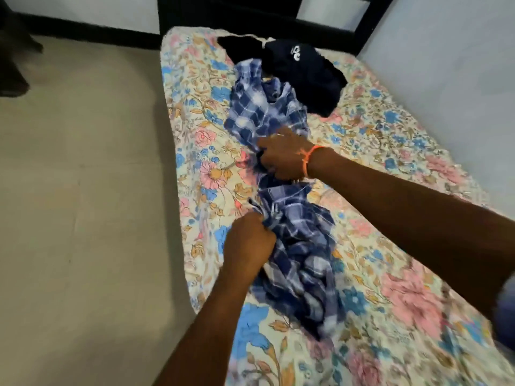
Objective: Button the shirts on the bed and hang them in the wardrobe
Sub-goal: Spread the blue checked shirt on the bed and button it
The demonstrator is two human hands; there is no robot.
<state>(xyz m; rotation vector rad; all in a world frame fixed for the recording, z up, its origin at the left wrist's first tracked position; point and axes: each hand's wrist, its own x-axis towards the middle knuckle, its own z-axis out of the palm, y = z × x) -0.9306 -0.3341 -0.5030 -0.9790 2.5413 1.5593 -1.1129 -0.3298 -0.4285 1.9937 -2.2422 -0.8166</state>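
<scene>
A blue and white checked shirt (281, 207) lies crumpled lengthwise down the middle of the bed (390, 151), which has a floral cover. My right hand (281, 157), with an orange thread at the wrist, grips a bunch of the shirt's fabric near its middle. My left hand (248, 240) grips the shirt's left edge lower down, closer to me. A black garment with a white print (301, 71) lies bunched at the far end of the bed, touching the checked shirt's top.
Bare beige floor (83, 190) runs along the bed's left side. A pale wall (459, 65) borders the bed on the right. A dark bed frame (250, 12) stands at the far end. A dark object (14, 51) sits at the far left.
</scene>
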